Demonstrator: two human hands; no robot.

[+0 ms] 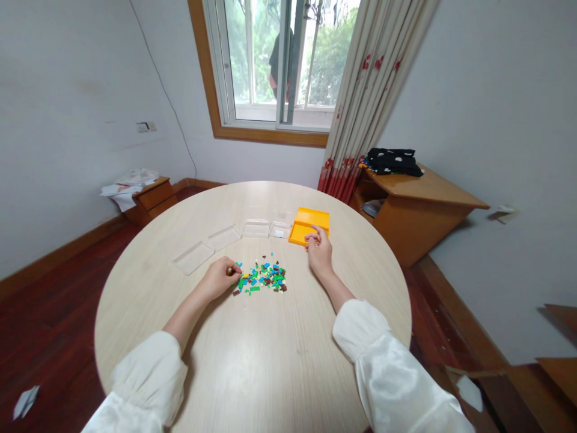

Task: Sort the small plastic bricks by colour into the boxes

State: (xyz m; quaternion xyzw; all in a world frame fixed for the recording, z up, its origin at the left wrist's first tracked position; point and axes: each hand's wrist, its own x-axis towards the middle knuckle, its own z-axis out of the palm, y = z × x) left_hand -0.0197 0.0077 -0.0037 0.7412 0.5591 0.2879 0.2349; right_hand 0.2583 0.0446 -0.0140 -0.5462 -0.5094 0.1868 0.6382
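Observation:
A loose pile of tiny building bricks (265,278) in green, blue, brown, yellow and cream lies mid-table. At its left edge is my left hand (220,276), thumb and fingers pinched together; whatever they hold is too small to make out. My right hand (320,252) hovers at the front right of an open yellow box (313,216), fingers loosely bent and partly apart, with no object visible in them. Part of the box's front section is hidden behind that hand.
Clear plastic trays stand in an arc behind the pile: one at far left (193,258), then another tray (224,238), a third tray (256,229) and a small one (280,231) beside the yellow box. All rest on a round wooden table (270,361).

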